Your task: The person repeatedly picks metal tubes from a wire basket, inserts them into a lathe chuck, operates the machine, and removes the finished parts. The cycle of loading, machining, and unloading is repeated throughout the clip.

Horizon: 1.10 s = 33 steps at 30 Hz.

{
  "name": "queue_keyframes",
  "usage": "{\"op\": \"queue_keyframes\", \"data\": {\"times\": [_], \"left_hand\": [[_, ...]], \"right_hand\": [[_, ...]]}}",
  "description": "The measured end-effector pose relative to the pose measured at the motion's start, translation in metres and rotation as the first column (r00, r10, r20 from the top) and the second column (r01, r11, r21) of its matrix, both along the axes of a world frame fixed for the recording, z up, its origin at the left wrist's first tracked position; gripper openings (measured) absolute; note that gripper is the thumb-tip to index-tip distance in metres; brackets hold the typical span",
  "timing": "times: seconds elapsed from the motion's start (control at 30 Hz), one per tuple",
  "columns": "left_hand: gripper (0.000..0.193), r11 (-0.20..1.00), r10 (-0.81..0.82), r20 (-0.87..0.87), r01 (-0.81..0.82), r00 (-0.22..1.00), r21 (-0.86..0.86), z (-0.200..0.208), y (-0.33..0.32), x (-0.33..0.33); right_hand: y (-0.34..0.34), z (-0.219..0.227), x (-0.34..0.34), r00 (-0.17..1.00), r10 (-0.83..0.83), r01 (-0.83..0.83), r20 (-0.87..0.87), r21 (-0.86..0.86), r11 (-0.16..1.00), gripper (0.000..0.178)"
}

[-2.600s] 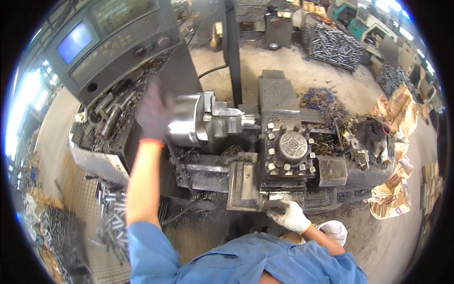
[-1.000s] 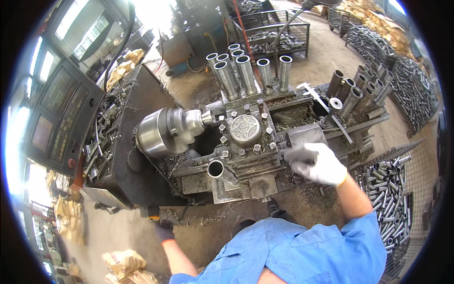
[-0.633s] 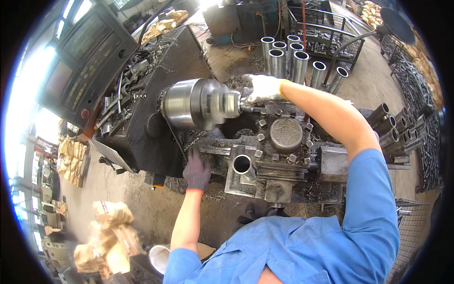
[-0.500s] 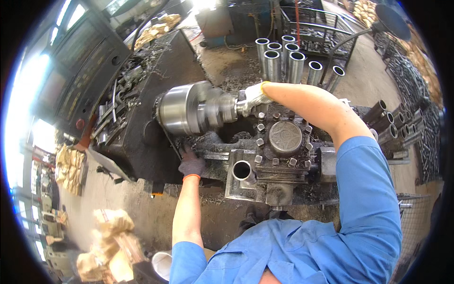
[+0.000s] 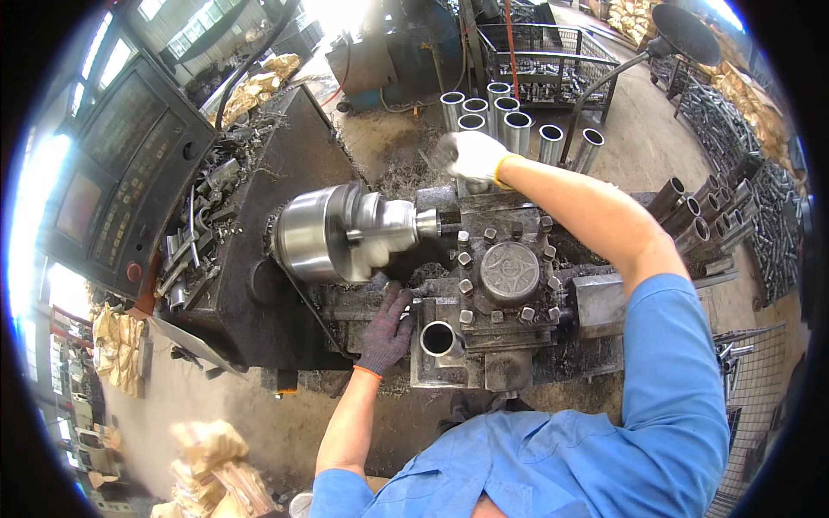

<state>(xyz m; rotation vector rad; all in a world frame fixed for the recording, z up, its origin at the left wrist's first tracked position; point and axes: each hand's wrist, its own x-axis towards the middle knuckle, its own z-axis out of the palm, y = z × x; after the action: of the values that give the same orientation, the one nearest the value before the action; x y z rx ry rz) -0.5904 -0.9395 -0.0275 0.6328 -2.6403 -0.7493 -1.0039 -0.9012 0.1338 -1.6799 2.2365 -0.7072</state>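
Observation:
A lathe chuck [image 5: 311,231] at centre left has blurred jaws, with a short shiny metal piece [image 5: 427,223] at its right end. My left hand [image 5: 385,335], in a dark grey knit glove, lies with fingers stretched out on the machine below the chuck. Just right of it a short steel tube [image 5: 439,339] stands upright. My right hand [image 5: 479,159], in a white glove with darkened fingertips, is raised behind the machine with its fingers curled in; what they hold, if anything, is hidden. The bolted square tool post [image 5: 509,273] sits between my arms.
Several upright steel tubes [image 5: 551,142] stand behind the machine, and darker tubes [image 5: 691,211] lie at the right. A control panel [image 5: 112,173] is at far left. Metal chips and scraps [image 5: 194,233] cover the headstock's side. A lamp [image 5: 685,34] reaches over the back right.
My right hand has left the shiny piece at the chuck's end and moved up and away. My left hand has shifted right, from below the chuck to beside the upright tube.

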Motion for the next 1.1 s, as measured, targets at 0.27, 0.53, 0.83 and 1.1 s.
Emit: {"op": "queue_keyframes", "data": {"times": [0.27,0.53,0.83,1.1], "left_hand": [[0.059,0.825,0.024,-0.203,0.095,0.979,0.557,-0.001,-0.003,-0.015],[0.05,0.907,0.13,-0.32,0.018,0.938,0.42,0.036,0.013,-0.028],[0.116,0.896,0.244,-0.658,0.094,0.713,0.434,0.172,0.016,-0.05],[0.076,0.876,-0.01,-0.438,0.22,0.899,0.43,0.231,-0.019,-0.104]], "right_hand": [[-0.02,0.059,0.037,0.95,-0.027,0.039,-0.31,0.035,0.999,0.059],[-0.04,0.069,0.06,0.833,0.47,-0.258,-0.293,0.546,0.797,0.021],[0.024,0.177,0.136,0.727,0.432,-0.45,-0.534,0.105,0.887,0.026],[0.024,0.169,0.124,0.793,0.583,-0.603,0.175,0.094,0.792,0.036]]}}
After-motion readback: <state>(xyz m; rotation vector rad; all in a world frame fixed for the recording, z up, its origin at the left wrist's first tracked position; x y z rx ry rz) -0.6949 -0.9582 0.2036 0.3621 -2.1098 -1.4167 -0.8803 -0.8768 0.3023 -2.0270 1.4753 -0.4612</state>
